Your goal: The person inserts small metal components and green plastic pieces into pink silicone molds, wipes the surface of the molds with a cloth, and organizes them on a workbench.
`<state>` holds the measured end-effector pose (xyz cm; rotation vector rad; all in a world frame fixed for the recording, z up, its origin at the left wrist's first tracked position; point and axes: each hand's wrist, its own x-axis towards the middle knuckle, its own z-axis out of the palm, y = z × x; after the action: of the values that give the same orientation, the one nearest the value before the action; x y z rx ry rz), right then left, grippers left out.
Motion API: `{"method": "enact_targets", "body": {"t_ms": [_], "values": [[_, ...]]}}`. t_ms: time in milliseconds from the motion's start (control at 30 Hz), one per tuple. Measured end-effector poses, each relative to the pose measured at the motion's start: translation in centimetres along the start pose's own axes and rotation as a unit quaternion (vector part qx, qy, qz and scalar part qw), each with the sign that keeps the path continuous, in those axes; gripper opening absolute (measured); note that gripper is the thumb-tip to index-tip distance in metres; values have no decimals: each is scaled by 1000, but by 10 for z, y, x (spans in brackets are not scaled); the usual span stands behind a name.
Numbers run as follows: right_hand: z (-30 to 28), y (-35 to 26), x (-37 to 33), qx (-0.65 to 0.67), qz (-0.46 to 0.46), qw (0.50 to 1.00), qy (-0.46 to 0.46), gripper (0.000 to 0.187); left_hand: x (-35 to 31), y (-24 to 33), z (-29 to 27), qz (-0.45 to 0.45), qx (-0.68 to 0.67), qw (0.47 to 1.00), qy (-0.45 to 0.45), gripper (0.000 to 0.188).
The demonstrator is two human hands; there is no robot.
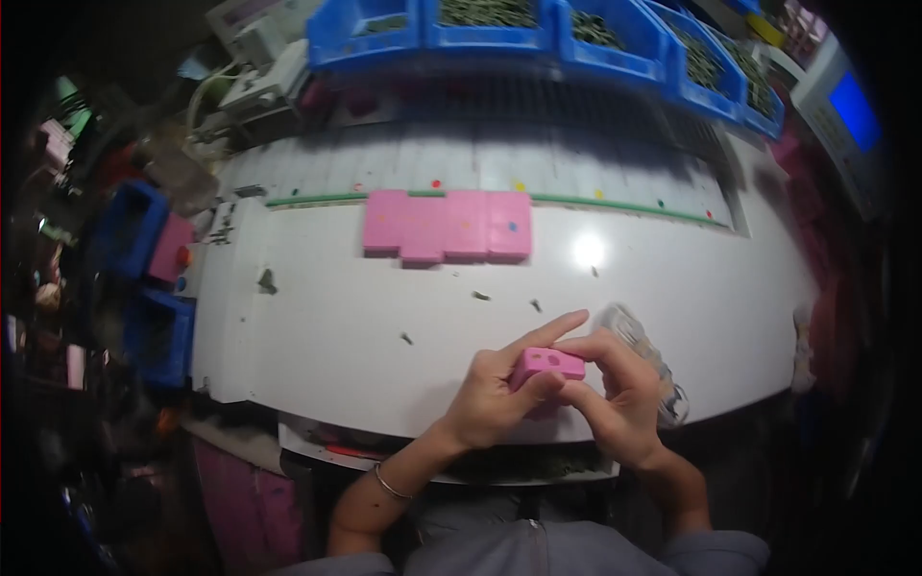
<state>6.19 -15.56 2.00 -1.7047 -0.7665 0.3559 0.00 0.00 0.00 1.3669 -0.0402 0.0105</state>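
My left hand (487, 398) is wrapped round a small pink block (555, 363) near the table's front edge. Two dark holes show in the block's upper face. From the other side, the thumb and fingers of my right hand (626, 392) press on the same block. The left index finger is stretched out past it. Farther back, several pink blocks (466, 227) stand side by side in a row. Between them and my hands lie a few small dark screw-like pieces (481, 296). A greyish, partly see-through object (629, 326) sits beside my right hand, blurred and half hidden.
Blue bins (490, 38) heaped with small greenish parts line the back above a white panel with coloured dots. More blue bins (158, 331) are at the left. A device with a blue screen (853, 110) stands at the right. A green strip (615, 208) crosses the white table (327, 317).
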Motion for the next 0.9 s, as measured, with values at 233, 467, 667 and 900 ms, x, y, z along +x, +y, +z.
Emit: {"method": "enact_targets", "body": {"t_ms": [233,467,667,900], "values": [[6,14,34,-103,11,995,8,52,32,33,-128,-86,27,976,199,47],[16,38,59,-196,4,981,4,66,70,83,-293,-16,342,832,436,31],[14,42,102,-212,-5,977,5,79,95,73,-353,-55,633,610,474,40],[11,58,126,-166,-54,985,3,85,108,63,-229,120,683,644,324,37]]}}
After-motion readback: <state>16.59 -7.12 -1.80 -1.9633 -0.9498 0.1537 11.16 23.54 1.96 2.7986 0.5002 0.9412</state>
